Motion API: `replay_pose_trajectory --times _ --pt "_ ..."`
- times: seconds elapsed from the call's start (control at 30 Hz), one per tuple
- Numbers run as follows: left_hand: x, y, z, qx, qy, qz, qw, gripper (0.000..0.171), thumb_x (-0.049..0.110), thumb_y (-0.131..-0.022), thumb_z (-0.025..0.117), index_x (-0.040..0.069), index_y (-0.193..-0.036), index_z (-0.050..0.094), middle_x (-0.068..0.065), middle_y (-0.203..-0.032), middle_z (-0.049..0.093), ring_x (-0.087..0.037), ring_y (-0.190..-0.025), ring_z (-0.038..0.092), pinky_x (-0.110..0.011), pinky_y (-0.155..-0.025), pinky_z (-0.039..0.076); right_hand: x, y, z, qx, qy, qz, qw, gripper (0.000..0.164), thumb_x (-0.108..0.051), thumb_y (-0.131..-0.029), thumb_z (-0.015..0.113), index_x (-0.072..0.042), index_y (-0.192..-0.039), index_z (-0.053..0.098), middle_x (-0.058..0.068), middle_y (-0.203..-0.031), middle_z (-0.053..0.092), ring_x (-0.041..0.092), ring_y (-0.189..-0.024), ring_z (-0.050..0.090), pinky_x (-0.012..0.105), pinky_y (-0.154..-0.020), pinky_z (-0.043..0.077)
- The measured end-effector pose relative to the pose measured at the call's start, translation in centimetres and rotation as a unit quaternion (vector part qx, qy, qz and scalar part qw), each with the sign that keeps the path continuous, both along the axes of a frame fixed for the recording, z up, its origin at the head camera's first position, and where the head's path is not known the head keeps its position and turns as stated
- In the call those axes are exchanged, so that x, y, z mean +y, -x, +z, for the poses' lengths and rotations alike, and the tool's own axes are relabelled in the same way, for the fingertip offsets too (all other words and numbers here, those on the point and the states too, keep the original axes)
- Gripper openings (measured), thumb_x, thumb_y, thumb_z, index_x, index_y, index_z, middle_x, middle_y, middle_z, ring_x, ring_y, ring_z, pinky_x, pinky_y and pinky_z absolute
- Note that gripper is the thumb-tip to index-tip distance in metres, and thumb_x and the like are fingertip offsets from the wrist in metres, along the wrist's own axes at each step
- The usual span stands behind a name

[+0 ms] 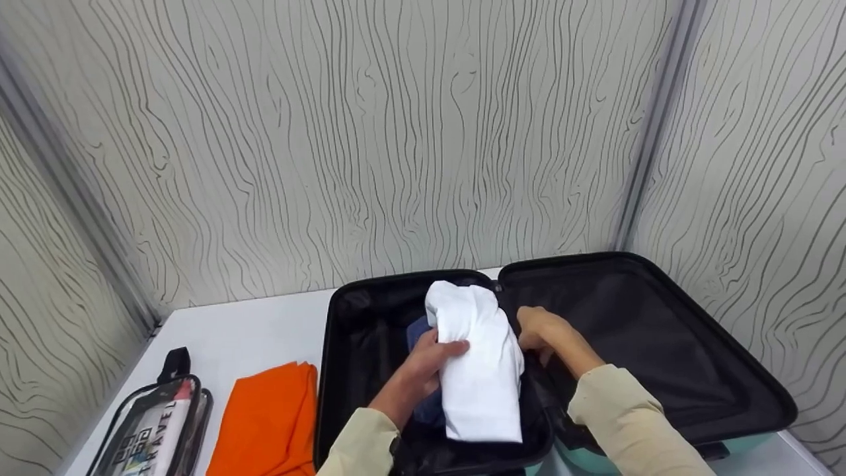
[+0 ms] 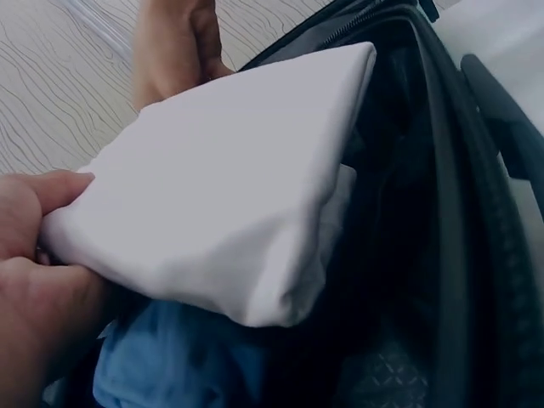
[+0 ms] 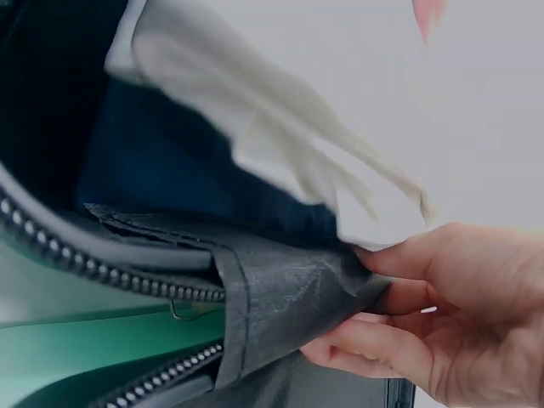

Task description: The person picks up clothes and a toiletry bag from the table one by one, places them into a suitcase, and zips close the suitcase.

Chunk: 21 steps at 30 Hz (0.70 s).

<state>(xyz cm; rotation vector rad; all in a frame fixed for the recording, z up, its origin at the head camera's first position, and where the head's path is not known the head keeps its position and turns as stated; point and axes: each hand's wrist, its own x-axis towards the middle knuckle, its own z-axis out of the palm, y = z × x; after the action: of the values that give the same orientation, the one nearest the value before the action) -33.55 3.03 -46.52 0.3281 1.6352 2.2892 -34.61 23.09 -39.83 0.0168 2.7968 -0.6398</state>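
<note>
A folded white garment [image 1: 486,383] hangs over the left half of an open black-lined suitcase [image 1: 328,357]. My left hand [image 1: 420,370] grips its left side, thumb on top and fingers underneath. Below it lies a folded blue garment [image 2: 174,357] inside the suitcase, partly covered. At the hinge side, my right hand [image 1: 545,330] pinches the black lining flap [image 3: 297,285] that spans the two halves. Its thumb [image 3: 408,255] is right at the edge of the white garment, while other fingers curl beneath the flap.
An orange folded garment [image 1: 264,420] lies on the white table [image 1: 258,330] left of the suitcase. Farther left is a clear toiletry pouch [image 1: 152,423] with a black strap. The suitcase lid [image 1: 634,344] lies spread to the right. Patterned panels [image 1: 396,145] stand behind.
</note>
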Motion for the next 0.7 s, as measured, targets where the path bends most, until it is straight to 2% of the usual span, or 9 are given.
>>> replay_pose_trajectory --times 0.13,0.23,0.3,0.37,0.47,0.53,0.63,0.7 --pt "-0.3 0.1 -1.1 -0.013 0.037 0.008 0.9992 0.038 -0.001 -0.08 0.06 -0.009 -0.116 0.051 -0.011 -0.098 0.065 -0.02 -0.09 0.063 -0.033 -0.082 0.052 -0.1 -0.2 0.1 -0.004 0.002 0.005 1.0 0.037 -0.005 -0.077 0.069 0.01 -0.103 0.048 0.033 -0.103 0.052 0.032 -0.053 0.064 0.036 -0.047 0.054" --pt "-0.7 -0.1 -1.3 -0.031 0.101 0.018 0.9943 0.034 0.0 -0.08 0.06 -0.01 -0.112 0.052 -0.013 -0.099 0.064 -0.02 -0.09 0.063 -0.034 -0.082 0.052 -0.3 -0.3 0.2 -0.004 0.0 0.006 1.0 0.04 -0.009 -0.08 0.071 0.01 -0.106 0.047 0.031 -0.102 0.054 0.032 -0.053 0.065 0.034 -0.047 0.054" --pt "-0.9 -0.3 -0.9 -0.048 0.158 0.025 0.986 0.032 0.003 -0.079 0.062 -0.01 -0.107 0.053 -0.014 -0.099 0.063 -0.022 -0.09 0.062 -0.036 -0.081 0.052 -0.3 -0.3 0.1 -0.002 0.002 0.004 1.0 0.04 -0.01 -0.08 0.072 0.009 -0.105 0.047 0.031 -0.102 0.054 0.031 -0.052 0.065 0.034 -0.047 0.054" --pt "-1.2 -0.6 -0.3 -0.068 0.22 0.027 0.9728 0.033 0.008 -0.077 0.065 -0.009 -0.104 0.053 -0.014 -0.098 0.062 -0.024 -0.09 0.063 -0.039 -0.08 0.053 -0.4 -0.4 0.0 0.002 0.001 0.007 1.0 0.038 -0.011 -0.079 0.073 0.008 -0.101 0.048 0.031 -0.1 0.054 0.031 -0.051 0.065 0.033 -0.046 0.054" --pt "-1.6 -1.1 0.6 -0.095 0.288 0.002 0.9529 0.037 0.012 -0.075 0.068 -0.007 -0.103 0.055 -0.016 -0.099 0.063 -0.031 -0.091 0.064 -0.046 -0.076 0.054 -0.3 -0.4 -0.1 0.006 0.006 0.012 1.0 0.037 -0.011 -0.079 0.073 0.008 -0.098 0.048 0.032 -0.098 0.054 0.031 -0.05 0.065 0.033 -0.045 0.053" --pt "-1.7 -1.3 0.9 -0.103 0.305 -0.029 0.9465 0.037 0.012 -0.076 0.07 -0.007 -0.104 0.054 -0.017 -0.097 0.064 -0.034 -0.091 0.064 -0.05 -0.074 0.054 -0.2 -0.3 -0.1 0.008 0.002 0.01 1.0 0.037 -0.011 -0.079 0.073 0.008 -0.098 0.048 0.032 -0.098 0.054 0.032 -0.05 0.064 0.033 -0.045 0.053" --pt "-1.5 -1.7 0.7 -0.107 0.29 -0.069 0.9485 0.037 0.009 -0.081 0.069 -0.007 -0.108 0.049 -0.019 -0.095 0.064 -0.033 -0.089 0.065 -0.05 -0.074 0.054 0.0 -0.3 0.0 0.005 -0.007 0.0 1.0 0.038 -0.011 -0.08 0.072 0.009 -0.102 0.048 0.032 -0.099 0.054 0.031 -0.051 0.064 0.034 -0.046 0.054" --pt "-1.3 -1.8 0.4 -0.109 0.274 -0.078 0.9523 0.039 0.008 -0.083 0.068 -0.006 -0.111 0.044 -0.019 -0.095 0.063 -0.031 -0.089 0.065 -0.049 -0.075 0.054 0.0 -0.2 0.1 0.003 -0.012 -0.001 1.0 0.039 -0.011 -0.08 0.072 0.01 -0.103 0.049 0.034 -0.102 0.054 0.031 -0.051 0.064 0.033 -0.047 0.054"
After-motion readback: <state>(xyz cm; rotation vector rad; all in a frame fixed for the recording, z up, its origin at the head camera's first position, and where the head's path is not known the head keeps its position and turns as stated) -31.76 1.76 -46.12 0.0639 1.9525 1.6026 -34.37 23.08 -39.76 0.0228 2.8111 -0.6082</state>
